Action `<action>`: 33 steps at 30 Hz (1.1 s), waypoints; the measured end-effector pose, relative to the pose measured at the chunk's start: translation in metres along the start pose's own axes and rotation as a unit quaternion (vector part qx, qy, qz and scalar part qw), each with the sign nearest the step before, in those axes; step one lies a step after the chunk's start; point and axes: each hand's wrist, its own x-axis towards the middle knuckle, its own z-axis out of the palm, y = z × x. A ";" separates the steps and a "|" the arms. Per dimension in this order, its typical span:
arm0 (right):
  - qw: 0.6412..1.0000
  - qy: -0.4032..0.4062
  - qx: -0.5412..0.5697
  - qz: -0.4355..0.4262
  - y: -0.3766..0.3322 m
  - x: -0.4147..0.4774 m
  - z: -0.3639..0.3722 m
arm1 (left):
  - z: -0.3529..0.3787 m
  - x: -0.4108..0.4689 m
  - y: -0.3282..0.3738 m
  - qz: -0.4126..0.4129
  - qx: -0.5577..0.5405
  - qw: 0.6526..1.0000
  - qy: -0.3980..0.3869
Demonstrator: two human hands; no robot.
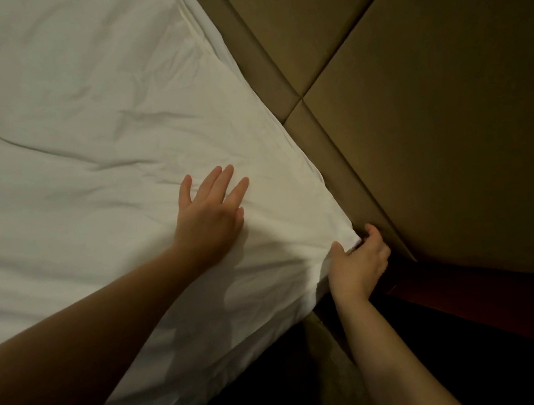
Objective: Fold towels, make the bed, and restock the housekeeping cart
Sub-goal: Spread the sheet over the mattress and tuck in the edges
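Left hand (208,216) spread flat, pressing sheet (76,144). Right hand (358,265), lower right, pinches sheet corner (343,232) beside headboard (415,93); nearer the tuck.

A bedroom, likely a hotel room: a bed with a white sheet (76,144) against a padded tan headboard (435,107).

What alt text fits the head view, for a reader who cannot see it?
A person's left hand presses flat on a white sheet near the bed's corner, while the right hand grips the sheet's corner beside a tan padded headboard. Wrinkles run across the sheet.
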 end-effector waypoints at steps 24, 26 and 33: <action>0.819 -0.141 -0.239 -0.503 -0.343 0.019 0.233 | -0.083 0.171 -0.279 -0.203 0.008 0.976 0.071; 0.812 -0.136 -0.242 -0.514 -0.382 0.029 0.251 | -0.084 0.198 -0.305 -0.233 0.017 0.966 0.113; 0.803 -0.012 -0.096 -0.589 -0.474 0.036 0.321 | -0.097 0.274 -0.393 -0.334 0.024 0.923 0.189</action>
